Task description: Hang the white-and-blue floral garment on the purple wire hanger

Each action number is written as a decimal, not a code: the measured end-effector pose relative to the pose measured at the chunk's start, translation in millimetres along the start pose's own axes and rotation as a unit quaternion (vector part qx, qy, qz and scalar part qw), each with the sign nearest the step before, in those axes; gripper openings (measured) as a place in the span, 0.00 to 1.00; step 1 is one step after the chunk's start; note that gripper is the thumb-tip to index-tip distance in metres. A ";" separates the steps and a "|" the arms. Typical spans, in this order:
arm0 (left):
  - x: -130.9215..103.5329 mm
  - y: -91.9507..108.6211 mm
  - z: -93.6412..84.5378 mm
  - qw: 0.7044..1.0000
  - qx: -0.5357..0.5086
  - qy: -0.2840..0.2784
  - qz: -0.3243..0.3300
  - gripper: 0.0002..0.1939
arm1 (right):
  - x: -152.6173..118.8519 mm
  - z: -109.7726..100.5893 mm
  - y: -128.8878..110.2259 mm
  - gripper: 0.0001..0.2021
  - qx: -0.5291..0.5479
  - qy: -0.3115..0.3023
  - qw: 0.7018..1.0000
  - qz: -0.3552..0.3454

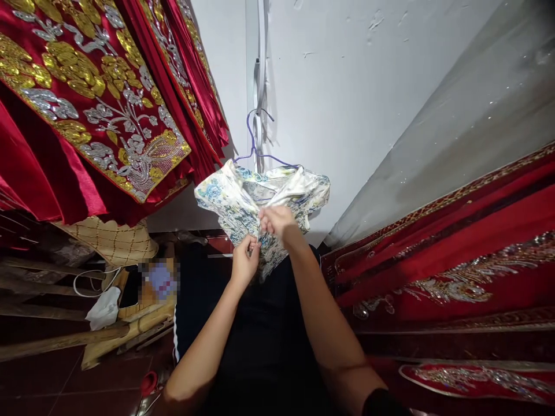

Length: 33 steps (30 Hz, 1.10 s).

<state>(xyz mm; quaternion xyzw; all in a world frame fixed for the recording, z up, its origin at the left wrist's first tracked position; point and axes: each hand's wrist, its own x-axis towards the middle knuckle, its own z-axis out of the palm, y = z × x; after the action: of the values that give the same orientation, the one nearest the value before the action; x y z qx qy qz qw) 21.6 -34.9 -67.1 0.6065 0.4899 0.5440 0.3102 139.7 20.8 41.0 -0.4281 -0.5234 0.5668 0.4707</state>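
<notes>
Shirt: the floral shirt [225, 199], pale with blue, green and yellowish print, hangs at the centre of the frame, collar uppermost, neckline open.
Hanger: thin purple hanger [254, 151] inside the shoulders; its hook rises in front of a white upright strip [262, 52], and whether it catches there I can't tell.
Left hand: left hand [246, 257] at the lower front of the shirt, thumb and forefinger pinching the front edge.
Right hand: right hand [277, 222] just above and beside the left, fingers curled and bunched at the front opening below the collar; slightly blurred, so I cannot tell if cloth is between the fingertips.
Upper left: red garments [125, 92], satiny, worked with gold and silver flowers, hanging near the shirt's shoulder.
Behind: white wall [338, 86], scuffed near the top.
Right side: greyish sheer sheet [455, 115] with bright specks, slanting across the upper right; red fabric [477, 266] with sparkling trim lower down.
Lower left: cream cloth [113, 240] with gold lines; under it a wooden frame [143, 326] bearing a crumpled white item [104, 308] and a dark flat object [130, 289].
Floor: dark reddish tiles [47, 381], lower left corner.
</notes>
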 end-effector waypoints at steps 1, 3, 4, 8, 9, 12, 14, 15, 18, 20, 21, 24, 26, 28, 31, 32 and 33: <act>0.2 -1.6 1.4 1.000 0.007 0.000 -0.001 0.09 | 10.0 1.6 -18.2 0.09 -0.014 0.014 0.999 -0.026; 0.9 -5.4 3.1 1.000 0.018 -0.013 -0.003 0.10 | 26.4 5.8 -52.4 0.08 -0.007 0.015 0.995 -0.098; 2.0 -6.8 2.7 0.999 0.022 -0.025 -0.003 0.11 | 31.7 7.8 -65.6 0.08 0.002 0.021 0.993 -0.117; 18.8 3.1 -10.6 0.997 0.018 -0.078 0.002 0.08 | 30.8 10.0 -78.8 0.08 0.019 0.006 0.990 -0.142; 26.8 11.4 -16.5 0.997 0.011 -0.078 0.015 0.06 | 26.9 9.0 -74.6 0.08 0.018 -0.004 0.990 -0.143; 57.8 49.7 -36.7 0.994 -0.020 -0.015 0.105 0.19 | 13.0 6.2 -63.1 0.09 -0.014 -0.013 0.990 -0.140; 79.4 79.8 -48.2 0.984 -0.004 0.039 0.174 0.22 | 4.9 6.5 -63.4 0.10 -0.054 -0.002 0.987 -0.151; 88.8 93.7 -52.4 0.978 0.024 0.041 0.201 0.20 | 2.1 7.1 -65.6 0.10 -0.071 -0.001 0.984 -0.161; 107.6 123.9 -58.5 0.955 0.120 0.030 0.270 0.12 | 0.6 8.4 -69.6 0.10 -0.098 -0.004 0.977 -0.190; 112.5 132.3 -60.9 0.938 0.154 0.065 0.304 0.12 | 4.8 7.4 -61.2 0.11 -0.125 0.004 0.974 -0.188; 113.8 132.9 -63.7 0.931 0.156 0.104 0.314 0.12 | 7.4 6.7 -52.7 0.12 -0.145 0.009 0.973 -0.178; 117.1 119.2 -85.3 0.906 0.084 0.291 0.295 0.12 | 10.7 7.9 -17.3 0.11 -0.177 -0.018 0.977 -0.116; 118.1 96.9 -109.8 0.880 -0.033 0.411 0.237 0.11 | 5.8 14.4 5.2 0.11 -0.152 -0.051 0.984 -0.078; 113.9 66.4 -133.7 0.862 -0.182 0.455 0.129 0.11 | -4.2 25.0 19.9 0.11 -0.117 -0.073 0.988 -0.064; 94.6 17.8 -146.8 0.881 -0.309 0.341 -0.107 0.16 | -20.1 41.1 27.7 0.11 -0.092 -0.082 0.990 -0.071; 86.3 3.8 -142.9 0.886 -0.309 0.317 -0.134 0.16 | -23.9 44.3 28.6 0.11 -0.091 -0.081 0.990 -0.071; 78.2 -8.2 -135.5 0.895 -0.305 0.283 -0.165 0.17 | -26.3 45.7 29.7 0.11 -0.088 -0.075 0.991 -0.065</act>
<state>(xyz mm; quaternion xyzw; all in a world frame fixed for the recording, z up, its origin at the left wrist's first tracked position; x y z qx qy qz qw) -116.7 19.4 -17.5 0.2137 0.4601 0.7562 0.4133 97.4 -14.0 15.1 -0.3890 -0.6322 0.5168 0.4265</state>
